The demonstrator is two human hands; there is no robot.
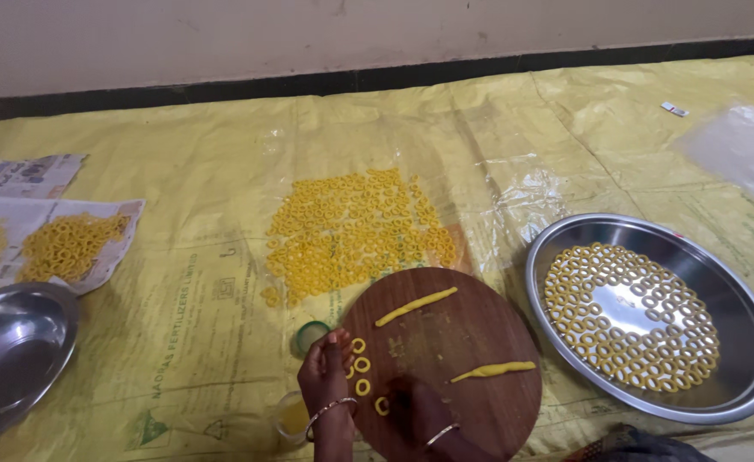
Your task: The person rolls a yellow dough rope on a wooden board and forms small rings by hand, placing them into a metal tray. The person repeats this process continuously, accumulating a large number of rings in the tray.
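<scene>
A round dark wooden board [463, 342] lies on the yellow sheet in front of me. My left hand [326, 376], with bangles at the wrist, rests at the board's left edge next to three small yellow dough rings [360, 364]. My right hand [415, 411] presses down on the board's near part, fingers curled beside another ring [382, 405]; whether dough is under it is hidden. Two rolled dough ropes [415, 306] [492, 370] lie on the board, apart from both hands.
A steel tray [749, 376] at right holds several rings. Many rings [356, 235] lie spread on clear plastic beyond the board. More rings sit on newspaper [112, 248] at left, above an empty steel plate [13, 351]. Two small cups [310, 335] [291, 417] stand by my left hand.
</scene>
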